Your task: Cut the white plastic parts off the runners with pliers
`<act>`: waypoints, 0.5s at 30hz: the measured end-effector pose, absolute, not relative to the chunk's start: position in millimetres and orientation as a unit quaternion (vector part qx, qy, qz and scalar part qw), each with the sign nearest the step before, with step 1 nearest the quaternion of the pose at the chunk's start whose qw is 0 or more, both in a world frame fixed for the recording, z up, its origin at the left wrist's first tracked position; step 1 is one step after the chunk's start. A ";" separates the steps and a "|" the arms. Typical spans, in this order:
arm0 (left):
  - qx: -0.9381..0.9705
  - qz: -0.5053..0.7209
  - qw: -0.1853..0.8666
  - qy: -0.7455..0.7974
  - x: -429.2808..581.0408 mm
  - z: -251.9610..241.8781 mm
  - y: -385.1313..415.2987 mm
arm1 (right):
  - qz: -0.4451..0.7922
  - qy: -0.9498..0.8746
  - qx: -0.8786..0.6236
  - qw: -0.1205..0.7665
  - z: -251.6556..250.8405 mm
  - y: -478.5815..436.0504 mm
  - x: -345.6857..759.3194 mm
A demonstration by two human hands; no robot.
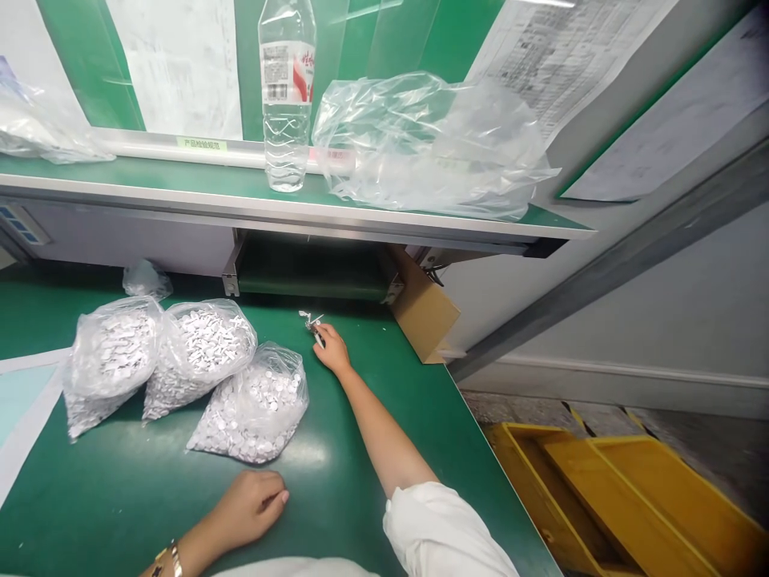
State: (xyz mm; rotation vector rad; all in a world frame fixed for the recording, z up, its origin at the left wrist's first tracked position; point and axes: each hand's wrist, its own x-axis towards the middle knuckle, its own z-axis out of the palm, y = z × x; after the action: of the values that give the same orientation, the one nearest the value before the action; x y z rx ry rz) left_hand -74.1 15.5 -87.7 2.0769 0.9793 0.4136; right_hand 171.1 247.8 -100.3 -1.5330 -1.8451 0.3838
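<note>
Fingers [320,335] of the right hand [332,351] are drawn close together in a pinch, with a small silvery tangle [311,322] at their tips; the exact grip is too small to tell. The tangle sits over the green mat [372,497] of a workbench, towards its far side. The left hand [249,506] lies near the bench's near edge, curled loosely with its fingers folded inward, holding nothing that shows, a metal bracelet [171,558] on its wrist.

Three clear plastic bags [201,353] packed with white discs lie side by side to the left, the nearest just beside the right hand and between the two hands. A crumpled bag [147,280] lies behind them. Ahead, a raised green shelf [300,204] overhangs the far edge, carrying a water bottle [287,96] and loose plastic film [432,144]. A cardboard box flap [424,304] juts in at the far right corner. Green mat runs past the right forearm to the bench's right edge, beyond which yellow crates [618,497] sit on the floor.
</note>
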 end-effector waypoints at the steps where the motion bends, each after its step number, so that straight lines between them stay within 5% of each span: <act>1: 0.809 0.170 0.403 0.392 -74.2 -87.2 16.1 | 0.151 -0.709 -0.590 0.357 -100.1 243.2 170.9; 15: 0.452 0.342 0.711 0.417 -41.5 -96.0 15.3 | 0.261 -0.700 -0.460 0.480 -104.2 37.8 178.5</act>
State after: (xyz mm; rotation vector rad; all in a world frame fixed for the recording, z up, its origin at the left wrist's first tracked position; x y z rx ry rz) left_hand -41.5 15.3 -96.0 1.0031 0.9248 0.7583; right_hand 178.5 37.8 -104.2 -1.1230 -1.7083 0.6369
